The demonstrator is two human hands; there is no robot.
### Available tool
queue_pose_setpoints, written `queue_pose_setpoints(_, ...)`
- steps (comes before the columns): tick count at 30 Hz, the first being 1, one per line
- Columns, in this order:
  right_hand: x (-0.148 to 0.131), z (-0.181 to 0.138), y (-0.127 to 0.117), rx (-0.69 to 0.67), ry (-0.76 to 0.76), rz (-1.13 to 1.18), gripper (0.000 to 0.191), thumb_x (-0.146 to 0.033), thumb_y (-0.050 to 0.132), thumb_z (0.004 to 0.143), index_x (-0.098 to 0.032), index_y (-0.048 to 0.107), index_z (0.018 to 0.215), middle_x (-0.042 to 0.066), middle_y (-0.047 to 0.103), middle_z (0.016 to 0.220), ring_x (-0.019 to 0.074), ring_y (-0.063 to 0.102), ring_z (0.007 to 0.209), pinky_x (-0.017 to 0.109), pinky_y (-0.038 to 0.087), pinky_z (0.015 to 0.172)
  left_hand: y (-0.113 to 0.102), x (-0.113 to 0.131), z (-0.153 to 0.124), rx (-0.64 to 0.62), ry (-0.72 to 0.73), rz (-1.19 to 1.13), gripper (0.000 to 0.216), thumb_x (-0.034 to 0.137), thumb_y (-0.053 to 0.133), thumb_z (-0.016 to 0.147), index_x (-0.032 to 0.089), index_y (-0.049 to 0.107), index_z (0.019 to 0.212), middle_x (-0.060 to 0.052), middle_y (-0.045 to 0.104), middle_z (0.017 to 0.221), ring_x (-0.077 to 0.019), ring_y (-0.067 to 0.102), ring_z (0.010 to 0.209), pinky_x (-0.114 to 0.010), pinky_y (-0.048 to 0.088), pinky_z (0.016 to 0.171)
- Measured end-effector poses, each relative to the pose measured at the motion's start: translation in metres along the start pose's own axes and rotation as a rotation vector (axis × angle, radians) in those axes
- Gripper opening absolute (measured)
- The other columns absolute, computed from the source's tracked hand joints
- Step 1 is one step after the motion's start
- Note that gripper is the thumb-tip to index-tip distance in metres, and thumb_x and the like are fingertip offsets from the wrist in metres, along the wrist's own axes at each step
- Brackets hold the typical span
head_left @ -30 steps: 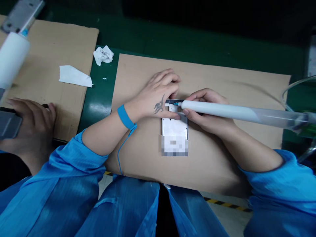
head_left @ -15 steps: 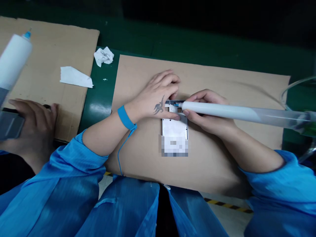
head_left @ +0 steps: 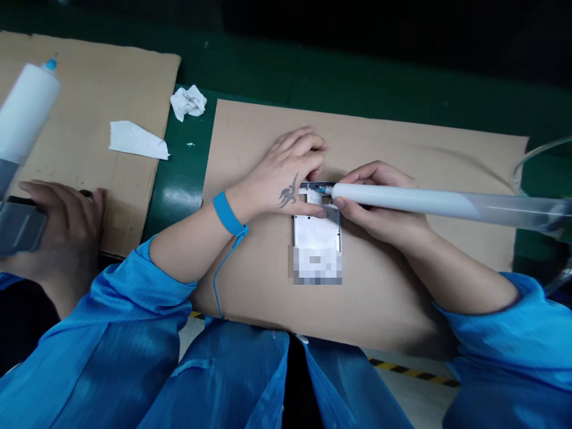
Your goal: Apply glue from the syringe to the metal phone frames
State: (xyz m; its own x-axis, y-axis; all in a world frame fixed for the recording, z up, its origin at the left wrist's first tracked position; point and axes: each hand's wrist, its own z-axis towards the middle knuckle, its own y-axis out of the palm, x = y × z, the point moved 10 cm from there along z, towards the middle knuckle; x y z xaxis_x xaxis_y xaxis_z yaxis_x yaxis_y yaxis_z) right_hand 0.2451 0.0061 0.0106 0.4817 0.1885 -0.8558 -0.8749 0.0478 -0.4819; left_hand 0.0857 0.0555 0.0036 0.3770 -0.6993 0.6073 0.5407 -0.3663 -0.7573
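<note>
The plate (head_left: 316, 235) lies flat on the cardboard (head_left: 254, 268), partly under the left hand (head_left: 288, 173). It is silvery-white and rectangular, with small dark holes, a darker strip (head_left: 318, 185) at the upper end and cut-outs below it; its lower end is pixelated. This hand has its thumb on the plate; whether its grip pinches it, I cannot tell. The grip of the right hand (head_left: 386, 220) is narrow, closed around the white syringe (head_left: 402, 198), whose blue tip (head_left: 322, 190) is at the strip.
</note>
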Motion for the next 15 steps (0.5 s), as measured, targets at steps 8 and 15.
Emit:
queue_pose_setpoints(8,0.0034,-0.0004,-0.0026,0.003,0.015,-0.02,0.033,-0.051,0.095,0.079,-0.029,0.073,0.09,0.003,0.082,0.082,0.0217,0.073,0.064,0.034,0.061,0.057,0.0007,0.0007,0.0001,-0.01,-0.018,-0.001,0.06,0.071,0.099,0.073,0.026,0.069,0.1,-0.016,0.065,0.157,-0.0507,0.04,0.169,-0.073,0.033,0.139)
queue_pose_setpoints(15,0.0045,-0.0008,-0.0035,0.005,0.001,-0.006,0.031,-0.049,0.095,0.079,-0.029,0.073,0.09,0.003,0.081,0.083,0.0225,0.073,0.064,0.035,0.06,0.055,0.0013,0.0001,0.0005,-0.016,-0.012,-0.007,0.063,0.077,0.097,0.074,0.026,0.069,0.1,-0.016,0.065,0.157,-0.0513,0.04,0.169,-0.074,0.036,0.137)
